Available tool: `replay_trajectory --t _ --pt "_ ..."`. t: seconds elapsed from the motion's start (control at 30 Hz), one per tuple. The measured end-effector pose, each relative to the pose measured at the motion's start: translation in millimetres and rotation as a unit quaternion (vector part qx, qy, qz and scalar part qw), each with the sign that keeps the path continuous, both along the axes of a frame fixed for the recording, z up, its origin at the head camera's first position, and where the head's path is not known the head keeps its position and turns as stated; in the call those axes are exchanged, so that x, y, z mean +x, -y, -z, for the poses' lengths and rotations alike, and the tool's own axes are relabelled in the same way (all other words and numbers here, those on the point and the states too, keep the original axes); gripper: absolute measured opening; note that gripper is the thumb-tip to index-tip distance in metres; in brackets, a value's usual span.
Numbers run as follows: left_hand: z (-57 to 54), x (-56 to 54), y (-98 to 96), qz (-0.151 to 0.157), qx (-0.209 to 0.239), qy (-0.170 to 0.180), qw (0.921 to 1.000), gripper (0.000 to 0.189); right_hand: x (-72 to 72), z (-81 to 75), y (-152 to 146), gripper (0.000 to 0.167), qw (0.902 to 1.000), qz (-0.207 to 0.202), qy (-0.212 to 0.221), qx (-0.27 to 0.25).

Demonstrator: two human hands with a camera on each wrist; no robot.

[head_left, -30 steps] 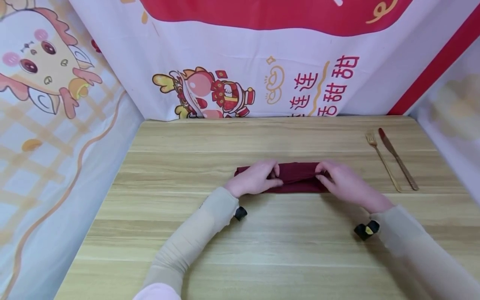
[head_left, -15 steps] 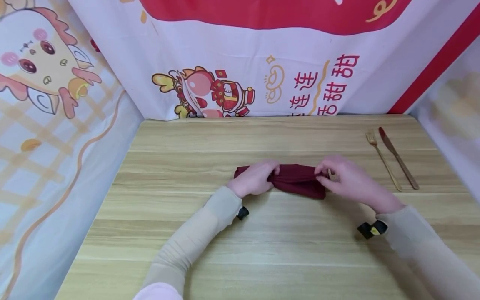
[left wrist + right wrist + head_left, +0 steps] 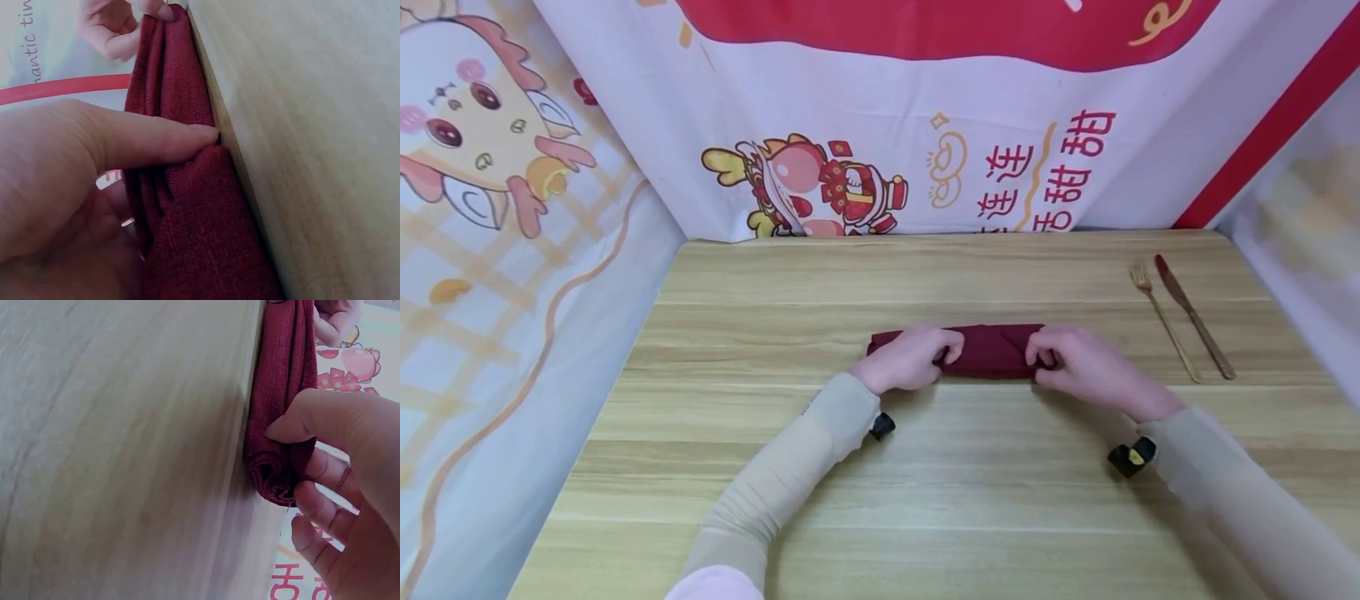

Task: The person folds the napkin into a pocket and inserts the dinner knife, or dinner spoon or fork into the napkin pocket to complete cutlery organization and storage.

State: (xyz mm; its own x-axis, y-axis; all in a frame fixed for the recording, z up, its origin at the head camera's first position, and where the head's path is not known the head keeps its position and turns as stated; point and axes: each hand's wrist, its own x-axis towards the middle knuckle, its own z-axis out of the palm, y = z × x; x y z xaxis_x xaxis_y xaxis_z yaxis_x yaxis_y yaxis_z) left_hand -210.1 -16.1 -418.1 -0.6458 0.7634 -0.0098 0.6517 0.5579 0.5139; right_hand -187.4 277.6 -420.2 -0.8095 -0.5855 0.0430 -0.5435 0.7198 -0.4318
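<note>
A dark red cloth napkin [image 3: 988,350], rolled into a long narrow bundle, lies across the middle of the wooden table. My left hand [image 3: 913,358] grips it left of its centre, thumb [image 3: 169,139] pressed into the near side. At the right end my right hand [image 3: 1075,362] pinches the roll, the thumb in front and curled fingers behind. In the right wrist view the rolled end [image 3: 275,478] shows spiral layers of cloth. Several fold lines run along the bundle in the left wrist view.
A gold fork [image 3: 1165,321] and a gold knife [image 3: 1195,317] lie side by side at the table's right. Printed fabric [image 3: 880,108] hangs behind the table [image 3: 925,492], and more patterned cloth [image 3: 535,275] borders its left side.
The loose lower flap at the napkin's right end, which swung toward me half a second ago, is now gathered in. My right hand has moved slightly left and grips the end.
</note>
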Motion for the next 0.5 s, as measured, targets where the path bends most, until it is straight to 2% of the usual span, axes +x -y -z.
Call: replay_trajectory --t 0.13,0.27,0.37,0.5 --pt "-0.2 -0.2 3.5 -0.028 -0.017 0.018 0.9993 0.027 -0.6 -1.3 0 0.021 0.9998 0.015 0.008 0.014" --pt "-0.7 3.0 10.5 -0.049 -0.03 0.018 0.9982 0.03 3.7 -8.6 3 0.025 0.9994 0.019 -0.027 0.014" --pt "-2.4 5.6 14.7 -0.043 -0.035 0.001 0.9985 0.032 6.8 -13.1 7 0.031 0.9988 0.004 -0.047 0.013" --pt "-3.2 5.5 18.5 -0.026 -0.04 -0.006 0.9989 0.031 6.3 -8.2 7 0.031 0.9994 -0.018 -0.028 0.009"
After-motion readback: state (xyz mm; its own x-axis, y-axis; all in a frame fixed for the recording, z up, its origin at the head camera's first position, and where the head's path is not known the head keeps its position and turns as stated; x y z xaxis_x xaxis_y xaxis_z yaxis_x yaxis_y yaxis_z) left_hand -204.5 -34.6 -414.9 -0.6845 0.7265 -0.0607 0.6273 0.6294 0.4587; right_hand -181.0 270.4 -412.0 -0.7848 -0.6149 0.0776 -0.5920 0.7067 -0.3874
